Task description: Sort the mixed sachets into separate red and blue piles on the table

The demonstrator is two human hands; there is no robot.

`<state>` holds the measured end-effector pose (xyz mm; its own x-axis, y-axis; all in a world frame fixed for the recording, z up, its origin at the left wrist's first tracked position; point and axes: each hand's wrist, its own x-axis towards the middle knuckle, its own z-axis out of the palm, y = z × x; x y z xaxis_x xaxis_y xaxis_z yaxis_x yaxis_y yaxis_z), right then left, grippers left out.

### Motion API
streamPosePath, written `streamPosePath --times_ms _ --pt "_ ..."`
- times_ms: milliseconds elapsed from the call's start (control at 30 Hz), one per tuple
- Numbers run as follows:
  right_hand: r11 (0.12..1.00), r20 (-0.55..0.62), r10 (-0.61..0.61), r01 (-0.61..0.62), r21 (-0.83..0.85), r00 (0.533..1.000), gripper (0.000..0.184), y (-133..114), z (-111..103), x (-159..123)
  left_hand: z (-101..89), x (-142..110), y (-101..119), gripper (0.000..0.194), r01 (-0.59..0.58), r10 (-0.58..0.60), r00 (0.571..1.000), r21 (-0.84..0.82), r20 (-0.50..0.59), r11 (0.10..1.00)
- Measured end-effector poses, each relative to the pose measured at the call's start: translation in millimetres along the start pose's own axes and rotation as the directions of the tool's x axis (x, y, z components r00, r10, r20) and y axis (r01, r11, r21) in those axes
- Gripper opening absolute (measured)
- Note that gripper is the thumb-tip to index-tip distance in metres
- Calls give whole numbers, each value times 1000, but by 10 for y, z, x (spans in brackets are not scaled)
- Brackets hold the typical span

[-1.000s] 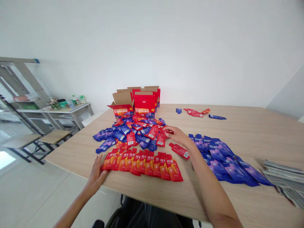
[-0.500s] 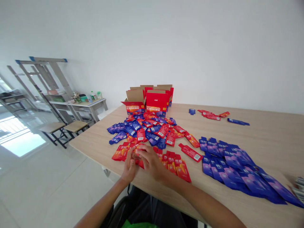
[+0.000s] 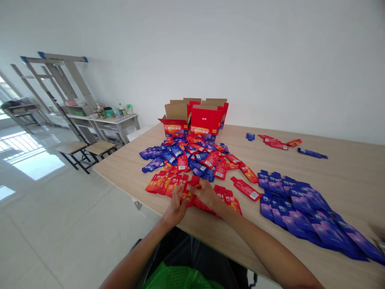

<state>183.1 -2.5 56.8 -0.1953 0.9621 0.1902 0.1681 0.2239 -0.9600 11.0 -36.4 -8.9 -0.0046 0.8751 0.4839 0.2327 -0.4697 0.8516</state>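
Observation:
My left hand [image 3: 177, 208] and my right hand [image 3: 208, 195] meet over a row of red sachets at the table's near edge. Pinched between the fingers of both is a red sachet [image 3: 189, 192]; whether more than one is gripped is hard to make out. To the left of my hands, overlapping red sachets [image 3: 159, 182] lie face up. Others [image 3: 230, 198] lie to the right, partly covered by my right hand and forearm. Just beyond is a mixed heap of red and blue sachets [image 3: 192, 158].
Open red cartons [image 3: 205, 120] stand behind the heap, against the wall. Overlapping blue sachets [image 3: 300, 216] spread along the right. A lone red sachet [image 3: 247, 189] lies between. Farther back are a few loose sachets [image 3: 275, 143]. A green mesh basket [image 3: 180, 277] is at my lap.
Both hands have moved right along the red row, uncovering more sachets on the left. The camera view has shifted slightly, and more of the green basket shows.

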Motion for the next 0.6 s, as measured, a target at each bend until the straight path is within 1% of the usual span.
streamPosePath --times_ms 67,133,200,267,333,433,533,600 --pt "1000 16 2 -3 31 1000 38 -16 -19 -3 -22 37 47 46 12 -12 998 -8 61 1000" --pt "999 -11 -5 6 51 1000 39 -45 -20 -21 -58 80 102 41 13 -12 995 -1 101 1000" --pt "999 -40 -20 22 49 999 40 -85 -7 -46 -87 101 151 44 7 -8 994 10 111 1000" --pt "998 -51 -36 38 41 998 39 -131 13 -74 -99 88 184 44 11 -13 995 18 101 1000" --pt "998 -49 -48 50 31 998 36 -172 33 -104 -98 41 195 40 24 -26 997 25 69 999" --pt "999 -62 -33 31 -19 998 35 -196 47 -137 -90 -58 187 38 50 -50 998 29 23 998" --pt "996 -17 0 -2 -92 1000 45 -181 47 -151 -88 -132 176 41 72 -72 997 6 4 997" --pt "994 3 1 -1 -109 1000 50 -178 55 -160 -95 -141 171 49 79 -78 997 -32 28 996"
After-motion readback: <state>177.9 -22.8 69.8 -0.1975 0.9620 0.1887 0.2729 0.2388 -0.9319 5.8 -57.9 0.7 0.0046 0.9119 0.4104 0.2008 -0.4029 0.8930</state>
